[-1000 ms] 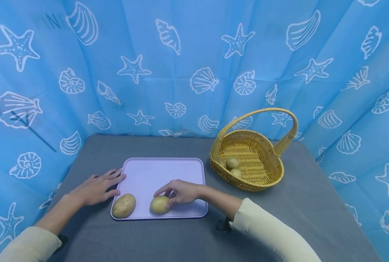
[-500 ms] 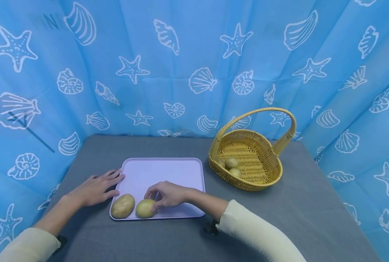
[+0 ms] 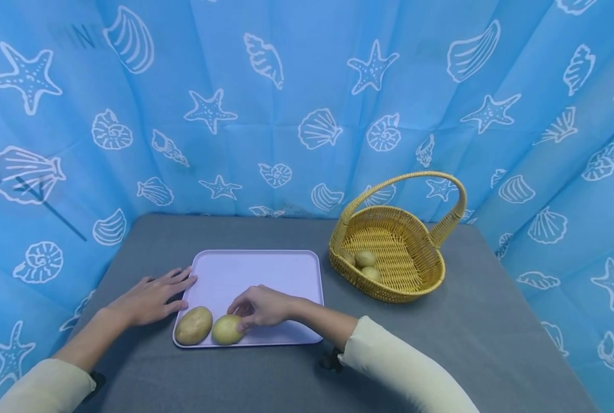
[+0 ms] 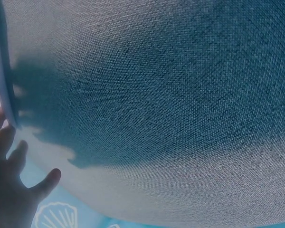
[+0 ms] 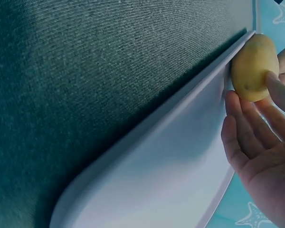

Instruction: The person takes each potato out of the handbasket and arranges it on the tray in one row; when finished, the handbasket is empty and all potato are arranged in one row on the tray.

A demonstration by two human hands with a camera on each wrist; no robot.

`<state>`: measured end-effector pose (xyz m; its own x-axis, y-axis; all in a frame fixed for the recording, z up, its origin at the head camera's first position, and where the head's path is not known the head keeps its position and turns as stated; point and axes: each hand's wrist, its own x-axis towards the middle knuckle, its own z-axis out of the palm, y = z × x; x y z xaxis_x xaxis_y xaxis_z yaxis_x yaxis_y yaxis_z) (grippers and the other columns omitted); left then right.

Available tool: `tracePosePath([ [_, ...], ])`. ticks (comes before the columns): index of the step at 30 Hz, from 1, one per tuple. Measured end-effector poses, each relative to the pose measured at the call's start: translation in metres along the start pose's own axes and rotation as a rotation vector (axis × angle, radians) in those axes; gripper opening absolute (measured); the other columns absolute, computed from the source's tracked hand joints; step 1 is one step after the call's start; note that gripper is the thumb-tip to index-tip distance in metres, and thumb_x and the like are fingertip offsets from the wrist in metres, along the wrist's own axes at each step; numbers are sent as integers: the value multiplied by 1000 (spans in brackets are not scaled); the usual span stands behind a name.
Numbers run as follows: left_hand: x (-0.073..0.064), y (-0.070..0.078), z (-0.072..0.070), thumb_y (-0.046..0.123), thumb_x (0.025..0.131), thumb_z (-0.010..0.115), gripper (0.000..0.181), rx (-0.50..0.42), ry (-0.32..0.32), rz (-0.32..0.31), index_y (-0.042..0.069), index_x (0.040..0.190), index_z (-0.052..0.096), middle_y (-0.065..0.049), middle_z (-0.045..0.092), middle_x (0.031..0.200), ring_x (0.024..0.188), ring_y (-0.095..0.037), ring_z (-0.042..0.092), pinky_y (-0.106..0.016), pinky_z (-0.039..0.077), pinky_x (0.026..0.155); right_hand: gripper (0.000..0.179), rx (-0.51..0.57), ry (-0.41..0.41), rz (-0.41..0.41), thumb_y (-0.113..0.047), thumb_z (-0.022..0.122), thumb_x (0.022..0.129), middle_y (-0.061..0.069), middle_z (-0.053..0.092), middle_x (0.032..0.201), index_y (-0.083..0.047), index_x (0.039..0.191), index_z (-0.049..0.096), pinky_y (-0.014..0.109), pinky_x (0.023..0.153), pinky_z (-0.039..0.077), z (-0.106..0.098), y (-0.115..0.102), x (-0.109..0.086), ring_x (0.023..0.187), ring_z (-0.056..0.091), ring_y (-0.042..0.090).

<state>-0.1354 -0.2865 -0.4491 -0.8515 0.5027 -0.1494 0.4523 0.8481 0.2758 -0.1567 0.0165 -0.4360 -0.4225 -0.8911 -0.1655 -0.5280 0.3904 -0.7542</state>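
Observation:
On the front left of the lilac tray [image 3: 265, 275] sit two potatoes side by side. The larger potato [image 3: 194, 326] lies in the corner. My right hand [image 3: 265, 307] pinches the smaller, yellower potato [image 3: 226, 330] between thumb and fingers, just right of the larger one. In the right wrist view the thumb lies on this potato [image 5: 254, 66], by the tray's rim. My left hand [image 3: 154, 295] rests at the tray's left edge with fingers spread and straight, holding nothing. The left wrist view shows only part of that hand [image 4: 12, 175].
A yellow wicker basket [image 3: 395, 246] with a tall arched handle stands right of the tray, with several small potatoes [image 3: 365, 258] at its left side. Grey cloth [image 3: 265, 378] covers the table. A blue curtain [image 3: 286, 86] with white shell prints hangs behind.
My right hand has carried the smaller potato leftward along the tray, up beside the larger one. The left hand has stayed at the tray's edge.

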Motion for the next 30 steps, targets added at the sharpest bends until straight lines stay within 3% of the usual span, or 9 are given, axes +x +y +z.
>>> tracePosePath([
  [6,1,-1,1,45,99,57,64,4,-6,1,6,149,45,-23,36,155,141,-49,31,-78,27,99,48,-12,-75,3,-15,71,93,10,67,125,-2,137,57,18,89,50,-11,-5,-11,105,66,7],
  [11,2,-2,2,47,99,56,66,9,-17,-10,7,150,44,-23,36,155,141,-49,30,-78,25,100,55,4,-100,27,-15,74,91,14,59,138,-3,141,53,25,91,52,-33,-13,-34,108,67,18],
  [15,1,-3,2,46,99,55,65,11,-28,-14,7,150,43,-23,35,156,142,-49,29,-78,24,101,56,-36,-90,43,-14,76,89,14,59,138,-5,140,55,32,93,53,-57,-15,-62,111,66,24],
  [23,2,-1,2,47,99,55,66,-2,-42,-22,7,151,43,-24,34,156,142,-50,29,-79,24,101,52,-173,-3,138,-22,76,89,7,64,132,-7,136,60,40,95,52,-111,-5,-131,113,63,17],
  [30,3,-2,3,47,99,55,67,10,-47,-31,7,151,42,-23,33,157,142,-49,28,-79,23,101,54,-108,-17,225,-17,72,92,19,58,138,1,139,55,52,100,48,-151,12,-177,120,60,39],
])
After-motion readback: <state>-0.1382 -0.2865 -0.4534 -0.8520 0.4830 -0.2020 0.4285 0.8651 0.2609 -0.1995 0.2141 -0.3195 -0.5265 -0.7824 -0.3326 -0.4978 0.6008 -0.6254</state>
